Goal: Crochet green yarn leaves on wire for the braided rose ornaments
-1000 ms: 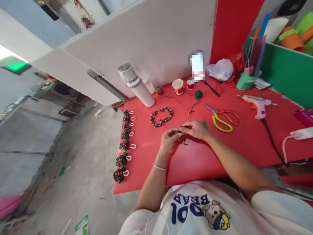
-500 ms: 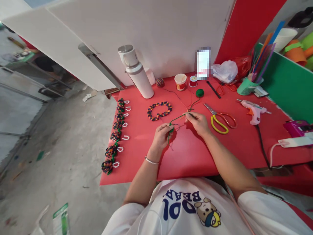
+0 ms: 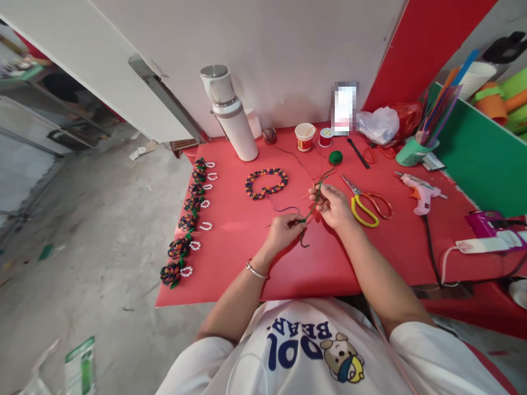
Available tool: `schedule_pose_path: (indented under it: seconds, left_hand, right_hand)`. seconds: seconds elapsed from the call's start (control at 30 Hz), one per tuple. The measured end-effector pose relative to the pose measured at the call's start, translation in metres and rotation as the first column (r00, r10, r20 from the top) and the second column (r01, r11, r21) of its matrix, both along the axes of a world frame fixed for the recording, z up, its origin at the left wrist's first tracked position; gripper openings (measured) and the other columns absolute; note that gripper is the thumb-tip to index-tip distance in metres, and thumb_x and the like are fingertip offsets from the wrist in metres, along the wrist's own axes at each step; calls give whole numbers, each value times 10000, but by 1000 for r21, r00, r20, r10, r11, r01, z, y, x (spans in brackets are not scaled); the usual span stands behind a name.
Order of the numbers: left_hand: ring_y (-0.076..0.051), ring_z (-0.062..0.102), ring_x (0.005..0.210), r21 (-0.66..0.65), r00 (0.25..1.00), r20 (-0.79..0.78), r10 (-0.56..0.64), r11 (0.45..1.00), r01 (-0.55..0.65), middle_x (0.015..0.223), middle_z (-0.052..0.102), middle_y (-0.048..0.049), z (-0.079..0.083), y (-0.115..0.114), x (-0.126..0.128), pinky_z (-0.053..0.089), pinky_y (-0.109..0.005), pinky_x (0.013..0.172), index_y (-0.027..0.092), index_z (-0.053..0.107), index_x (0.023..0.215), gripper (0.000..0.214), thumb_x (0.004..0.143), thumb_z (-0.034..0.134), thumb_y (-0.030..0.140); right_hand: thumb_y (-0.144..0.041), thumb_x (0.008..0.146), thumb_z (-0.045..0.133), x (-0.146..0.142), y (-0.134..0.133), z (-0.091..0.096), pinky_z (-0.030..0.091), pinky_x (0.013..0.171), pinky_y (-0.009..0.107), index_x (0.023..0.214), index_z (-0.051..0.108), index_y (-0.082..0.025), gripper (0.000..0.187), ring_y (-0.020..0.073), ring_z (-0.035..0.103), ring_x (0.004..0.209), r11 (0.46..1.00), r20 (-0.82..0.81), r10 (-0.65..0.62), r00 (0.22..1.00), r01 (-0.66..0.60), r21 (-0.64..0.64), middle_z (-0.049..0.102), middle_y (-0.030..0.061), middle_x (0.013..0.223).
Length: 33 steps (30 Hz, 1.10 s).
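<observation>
Over the red table, my left hand is closed in a pinch on a small knotted bit of green yarn, its dark tail hanging below the fingertips. My right hand is up and to the right, fingers curled around the same green yarn, which stretches between both hands. From there the strand leads back to a green yarn ball. A thin reddish line pokes out by the right fingertips; what it is I cannot tell. A braided multicoloured loop lies beyond my left hand, trailing a dark thread.
Several yarn flowers with white bead loops line the left edge. Scissors lie right of my right hand, with a glue gun farther right. Behind stand a white thermos, a paper cup and a thread spool.
My left hand has moved right and slightly down, closer to my right hand. The right hand has turned palm-up more, and the green yarn between them now runs steeper and shorter.
</observation>
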<state>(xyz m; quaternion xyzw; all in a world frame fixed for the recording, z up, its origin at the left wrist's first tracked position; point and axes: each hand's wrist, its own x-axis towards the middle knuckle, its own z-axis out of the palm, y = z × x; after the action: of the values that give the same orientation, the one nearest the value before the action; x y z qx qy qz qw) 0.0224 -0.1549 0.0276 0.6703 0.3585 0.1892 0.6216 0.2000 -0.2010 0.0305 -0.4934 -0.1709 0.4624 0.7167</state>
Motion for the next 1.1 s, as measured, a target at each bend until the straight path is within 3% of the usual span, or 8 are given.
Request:
schedule_pose_path:
  seconds: [0.13,0.23,0.33,0.47,0.67,0.77,0.97,1.1]
  left_hand:
    - [-103,487,580,166,998,58,13,986,-23,744,693,-38,5,-1,-2,365,-230,566,158,811,874,223,742,833,336]
    - [-99,508,627,213,972,182,147,959,-185,934,738,-69,3,1,-1,411,-235,605,189,819,983,311,731,868,366]
    - [-114,557,665,48,911,278,305,943,-330,874,737,-64,-1,3,2,454,-244,638,181,818,1004,355,715,880,378]
    - [-104,546,585,-248,845,353,401,911,-329,713,704,-49,2,7,4,444,-244,568,141,820,847,345,672,889,430]
    - [-45,384,454,-371,809,306,502,845,-384,511,585,4,9,10,2,298,-207,451,134,723,604,376,501,965,402]
    - [-37,335,406,-433,822,283,493,831,-349,437,478,46,8,10,2,245,-200,409,135,676,592,455,536,949,495]
    - [-48,436,465,-414,735,352,580,800,-434,651,605,42,5,13,2,332,-184,421,167,739,1053,565,668,880,555]
    - [-65,450,484,-307,720,365,591,806,-506,610,556,41,7,13,-1,354,-185,412,153,743,940,465,754,814,574]
  right_hand:
    - [-590,631,878,-7,1,0,444,404,189,804,672,-220,458,78,562,473,999,39,6,999,-4,-36,684,-33,639]
    - [-607,648,854,-16,-1,2,398,393,185,743,667,-209,450,51,466,421,998,136,31,990,-24,-50,625,-56,582]
    - [-599,747,781,-26,-5,3,408,434,190,774,696,-195,414,59,487,447,978,275,209,939,-193,-83,623,-44,583]
    - [-614,800,718,-34,-8,2,390,432,209,814,704,-189,426,68,488,435,921,380,390,839,-356,-159,645,-30,619]
    - [-577,855,683,-30,-10,5,377,463,224,855,740,-195,386,68,453,436,885,446,462,767,-429,-181,616,-43,605]
    - [-546,878,670,-29,-11,6,456,551,242,916,768,-194,368,101,548,519,876,508,477,718,-433,-211,669,-21,648]
    - [-443,884,684,-13,-7,6,543,978,368,909,789,-228,240,222,723,1037,984,810,163,564,-147,-97,790,86,1080]
    - [-429,881,661,29,26,24,601,844,354,1000,782,-218,270,212,747,842,994,823,18,567,77,-75,807,68,922]
